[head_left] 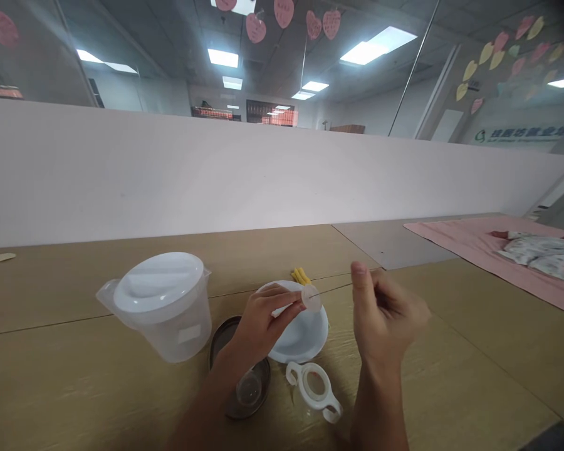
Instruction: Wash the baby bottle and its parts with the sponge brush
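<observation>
My left hand (pixel 266 313) pinches a small translucent round piece (pixel 311 299), like a disc or shallow cup, over a white bowl (pixel 305 338). From that piece a thin dark line (pixel 333 290) runs to my right hand (pixel 388 313); whether it is a thread or a fine rod I cannot tell. My right fingers are curled closed around its end, thumb up. Below the bowl lies a white ring with two curved handles (pixel 314 383). Under my left forearm is a dark round tray (pixel 262 369), partly hidden, with a small clear cup (pixel 249 388) on it.
A translucent lidded pitcher (pixel 172 313) stands at the left. Yellow sticks (pixel 301 275) lie behind the bowl. On the right, a pink cloth (pixel 474 241) carries a patterned white cloth (pixel 545 250). A white partition (pixel 263 175) topped with glass borders the table.
</observation>
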